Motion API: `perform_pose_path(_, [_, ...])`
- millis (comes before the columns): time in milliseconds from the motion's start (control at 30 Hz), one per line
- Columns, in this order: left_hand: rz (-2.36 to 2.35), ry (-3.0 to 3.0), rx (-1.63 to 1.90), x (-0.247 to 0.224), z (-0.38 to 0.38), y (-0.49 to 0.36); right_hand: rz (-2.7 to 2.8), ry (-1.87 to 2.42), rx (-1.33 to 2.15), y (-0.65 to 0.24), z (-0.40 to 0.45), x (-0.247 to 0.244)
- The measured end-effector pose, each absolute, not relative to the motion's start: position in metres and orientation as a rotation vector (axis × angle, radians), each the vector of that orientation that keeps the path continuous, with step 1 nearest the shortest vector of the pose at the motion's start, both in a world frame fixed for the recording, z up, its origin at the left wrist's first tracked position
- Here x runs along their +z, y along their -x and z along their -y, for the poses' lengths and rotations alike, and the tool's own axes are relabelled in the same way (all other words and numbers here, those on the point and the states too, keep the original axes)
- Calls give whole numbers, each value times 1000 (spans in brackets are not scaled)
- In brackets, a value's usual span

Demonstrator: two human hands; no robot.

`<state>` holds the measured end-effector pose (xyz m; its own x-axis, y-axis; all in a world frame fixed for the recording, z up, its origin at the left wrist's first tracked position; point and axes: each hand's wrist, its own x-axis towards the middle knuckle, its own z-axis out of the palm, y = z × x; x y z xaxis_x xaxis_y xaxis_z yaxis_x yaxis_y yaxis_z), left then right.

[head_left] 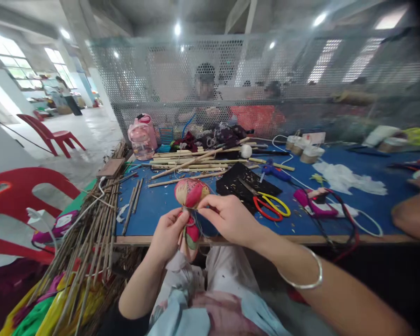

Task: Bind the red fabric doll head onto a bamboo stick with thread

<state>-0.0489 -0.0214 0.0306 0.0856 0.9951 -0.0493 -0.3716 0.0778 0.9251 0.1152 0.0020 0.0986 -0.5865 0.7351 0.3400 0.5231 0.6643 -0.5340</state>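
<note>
A stuffed cloth bundle [191,192] in red and yellow patterned fabric is held up at the table's front edge. Its neck is pinched between the thumb and fingers of my left hand [170,233], and loose cloth hangs below. Thin string wraps the neck and trails down. My right hand [226,217] is closed at the right side of the bundle, thumb and forefinger pressed together; what they grip is too small to make out. Scissors [271,205] with red and yellow handles lie on black cloth [231,182] beyond my right hand.
Bamboo sticks [196,163] lie across the blue table [140,228]. A blue glue gun [276,171], purple power strip [315,203] and white cables are to the right. Another person's hand [411,214] is at the far right. Long twigs [98,228] and red chairs [24,186] stand left.
</note>
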Motion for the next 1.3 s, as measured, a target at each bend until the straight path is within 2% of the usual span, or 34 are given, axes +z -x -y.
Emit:
perform_pose_path(200, [-852,-705,1204,26,25,38,1688,1111,1149,-129,-9,37])
perform_pose_path(400, [-742,-627,1074,12,28,37,1443,849,1492,-128,-14,23])
perform_pose_path(533, [-810,-812,1003,2,25,41,1589,796,1431,-139,-22,25])
perform_pose_path(600, [-1027,-1063,1041,8,21,48,1619,824,1356,-143,-24,22])
perform_pose_path(700, [-1641,-1436,1453,27,14,59,1626,880,1305,-145,-24,18])
perform_pose_path(767, [-1833,-1521,1623,36,11,58,1636,922,1282,-144,-24,17])
perform_pose_path(933, [-1571,-1568,1271,21,20,31,1617,1009,1180,-139,-26,24])
perform_pose_path(1133, [-1649,-1529,1333,0,24,41,1593,1008,1299,-138,-34,19])
perform_pose_path(1300, [-1413,-1640,1243,9,27,57,1592,1027,1299,-137,-37,11])
